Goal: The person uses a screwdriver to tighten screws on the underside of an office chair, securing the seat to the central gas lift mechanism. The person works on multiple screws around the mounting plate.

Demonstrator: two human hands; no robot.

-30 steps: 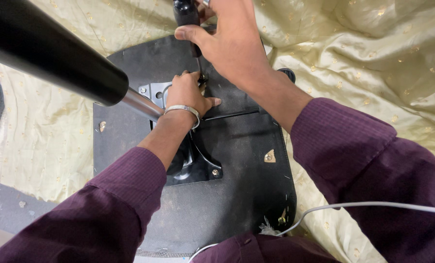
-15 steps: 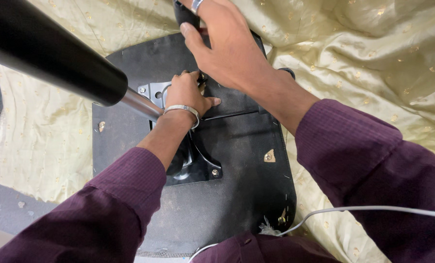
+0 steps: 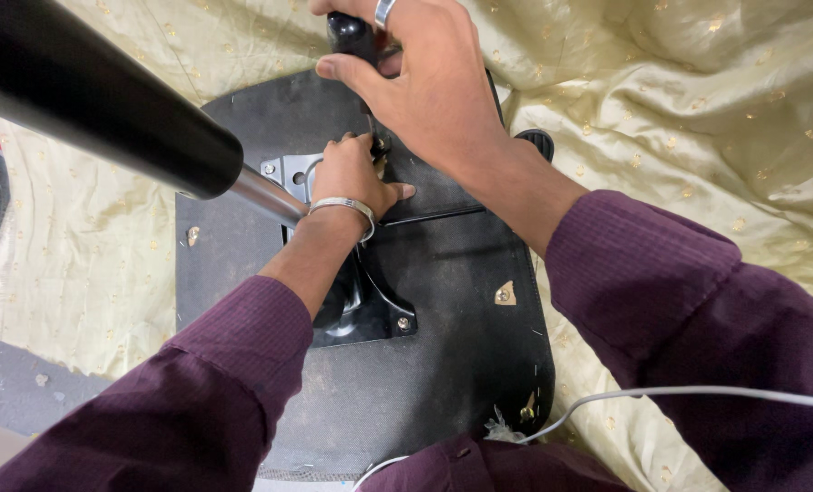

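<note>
Right hand (image 3: 434, 91) slightly lower, fingers clenching black handle (image 3: 352, 35); left hand (image 3: 352, 173) pinching bolt, black cylinder (image 3: 87, 100) alongside.

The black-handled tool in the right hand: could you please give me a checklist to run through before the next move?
1. Right hand wraps the black-handled tool: ok.
2. Left hand rests at the metal mounting plate, near the tool's lower end: ok.
3. Tool tip seated on a fastener: cannot tell, the fingers hide it.
4. Upturned chair seat lies flat on the yellow cloth: ok.
5. Chair's gas-lift column juts out beside the left forearm, crowding it: not ok.
6. White cable lies apart from both hands: ok.
</note>
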